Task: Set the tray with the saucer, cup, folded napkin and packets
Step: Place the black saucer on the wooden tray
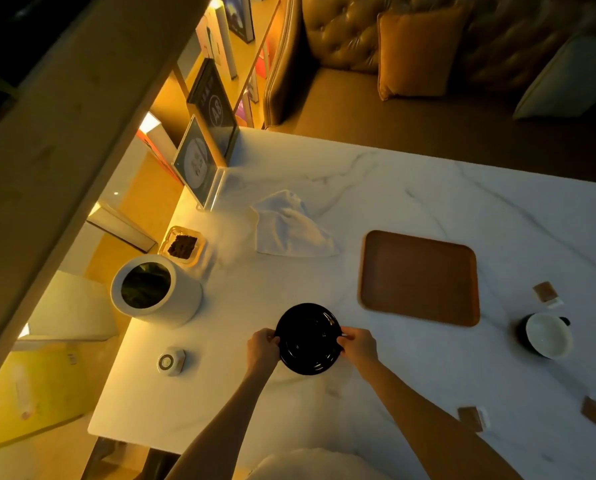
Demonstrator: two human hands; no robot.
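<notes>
The saucer (308, 338) is black and glossy, round, with faint rings that catch the warm light. Both hands hold it by its rim: the left hand (262, 347) pinches the left edge and the right hand (358, 346) pinches the right edge, fingers closed on the rim. It is over the white marble table (428, 192); I cannot tell if it touches the surface or is a little lifted.

Beyond the grip and to its right lies the brown tray (419, 277), square with rounded corners, with nothing on it. Further right of the grip stands the cup (546, 335), dark outside and white inside, apart from the tray. Three brown packets lie loose on the table: one packet (545, 291) just beyond the cup, a second packet (471, 417) to the right of the right forearm, and a third packet (594, 411) further right again. The white napkin (291, 225) lies rumpled beyond the grip, left of the tray.

Left of the grip stands a white cylindrical bin (158, 291) with a dark liner, and beyond it a small square dish (182, 244) with something dark inside. Nearer the person, left of the left hand, is a small white round device (171, 362). Far beyond, at the table's edge, stands a clear sign holder (199, 161); the dark card (213, 98) behind it shows "A8", other print is too blurred to read. Between the saucer and the tray the table is bare.
</notes>
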